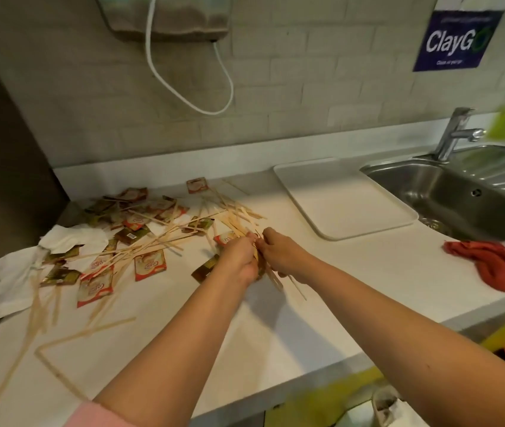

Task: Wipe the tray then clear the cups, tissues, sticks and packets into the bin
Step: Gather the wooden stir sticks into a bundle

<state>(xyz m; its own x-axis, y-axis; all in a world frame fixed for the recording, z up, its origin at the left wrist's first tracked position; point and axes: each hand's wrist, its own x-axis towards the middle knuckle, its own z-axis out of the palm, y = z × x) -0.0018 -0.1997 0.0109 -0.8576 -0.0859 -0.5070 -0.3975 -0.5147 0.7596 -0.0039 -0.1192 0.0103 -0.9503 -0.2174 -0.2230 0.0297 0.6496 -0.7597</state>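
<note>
Left hand (240, 257) and right hand (279, 252) meet mid-counter (276, 328), both curled round bundle of wooden sticks (276, 280). More sticks, red-and-white packets (149, 266) (print too blurred to read) and tissues (66, 241) strewn at left. White tray (343, 198) beside sink (461, 192). Blue wall poster (457, 38) reads "ClayGo". Red cloth (498, 268) at right.

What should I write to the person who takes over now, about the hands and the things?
Left hand and right hand: both grip a bundle of sticks over the counter.
Tray lies bare beside the sink, red cloth set down near it: wiping looks done.
Left to do: loose sticks, packets and tissues on the counter need binning. No cups on the counter.
</note>
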